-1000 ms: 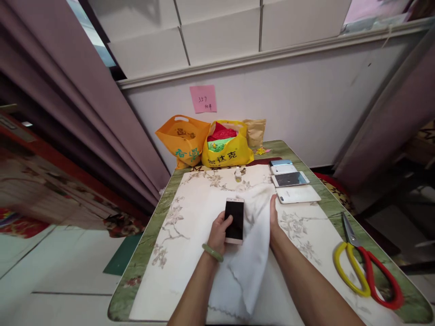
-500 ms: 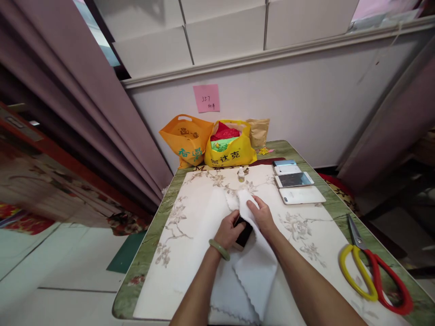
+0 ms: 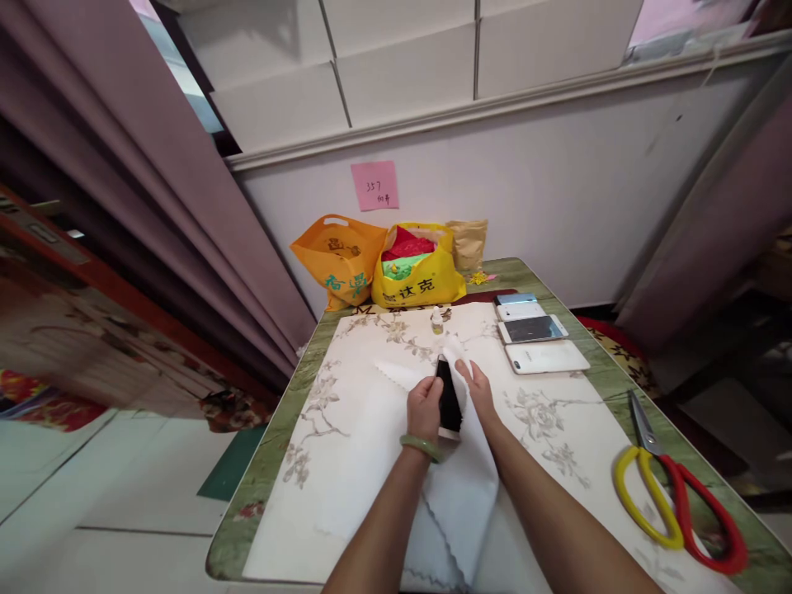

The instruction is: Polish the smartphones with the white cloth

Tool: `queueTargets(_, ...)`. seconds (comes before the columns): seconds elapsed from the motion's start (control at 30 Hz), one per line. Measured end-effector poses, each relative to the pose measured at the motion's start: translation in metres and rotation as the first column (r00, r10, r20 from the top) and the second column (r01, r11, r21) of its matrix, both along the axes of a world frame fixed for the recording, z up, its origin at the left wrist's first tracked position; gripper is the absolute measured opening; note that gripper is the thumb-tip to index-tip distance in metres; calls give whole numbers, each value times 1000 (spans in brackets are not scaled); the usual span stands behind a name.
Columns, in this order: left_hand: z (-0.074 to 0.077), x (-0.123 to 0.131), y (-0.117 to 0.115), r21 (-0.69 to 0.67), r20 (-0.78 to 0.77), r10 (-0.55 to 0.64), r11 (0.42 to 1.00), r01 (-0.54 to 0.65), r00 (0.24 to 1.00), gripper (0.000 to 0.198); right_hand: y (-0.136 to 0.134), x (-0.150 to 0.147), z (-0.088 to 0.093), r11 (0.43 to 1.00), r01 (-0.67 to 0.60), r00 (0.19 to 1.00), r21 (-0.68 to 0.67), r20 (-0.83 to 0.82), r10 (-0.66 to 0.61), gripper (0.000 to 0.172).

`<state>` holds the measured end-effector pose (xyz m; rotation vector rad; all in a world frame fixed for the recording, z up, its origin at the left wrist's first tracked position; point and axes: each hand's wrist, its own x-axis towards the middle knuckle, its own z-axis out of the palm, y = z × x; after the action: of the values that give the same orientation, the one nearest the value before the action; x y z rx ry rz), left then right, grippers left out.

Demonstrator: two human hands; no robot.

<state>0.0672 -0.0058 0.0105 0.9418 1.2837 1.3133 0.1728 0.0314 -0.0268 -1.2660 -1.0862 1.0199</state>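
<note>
My left hand (image 3: 424,408), with a green bangle at its wrist, grips a smartphone (image 3: 450,400) by its left edge. The phone is tilted up, and its dark screen shows between my hands. Held in my right hand (image 3: 481,394), a white cloth (image 3: 461,487) with zigzag-cut edges lies against the phone's right side. The fingers of this hand are partly hidden behind the cloth, which hangs down toward the front of the table. A small clear bottle with a white cap (image 3: 436,321) stands just beyond my hands.
On the right lie a white phone (image 3: 547,357), a phone with a dark screen (image 3: 533,329) and other phones behind. Scissors (image 3: 649,445) with yellow and red handles rest near the right edge. An orange bag (image 3: 337,256) and a stuffed yellow bag (image 3: 421,280) stand at the back.
My left hand has turned and raised the phone, so more of its dark screen shows. The cloth has been drawn to the phone's right side, and one corner now spreads to the left.
</note>
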Motion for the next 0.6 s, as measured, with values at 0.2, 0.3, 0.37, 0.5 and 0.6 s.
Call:
queueTargets(0.2, 2, 17, 11, 88, -66, 219, 973, -213, 973, 26, 5, 0, -7, 1000, 1, 996, 21, 88, -3, 50)
queueTargets(0.3, 4, 18, 24, 106, -8, 306, 947, -304, 952, 28, 3, -3, -6, 998, -41, 995, 51, 97, 36, 45)
queueTargets(0.37, 4, 16, 36, 94, 69, 379, 918, -385, 923, 30, 1, -6, -4, 995, -76, 992, 69, 106, 69, 42)
queueTargets(0.5, 10, 6, 51, 71, 173, 434, 890, -450, 884, 32, -4, -7, -3, 987, -141, 989, 71, 40, 139, 45)
queueTargets(0.6, 25, -7, 45, 85, 294, 439, 873, -481, 849, 32, -3, -1, -8, 998, -57, 996, 24, -71, 59, 53)
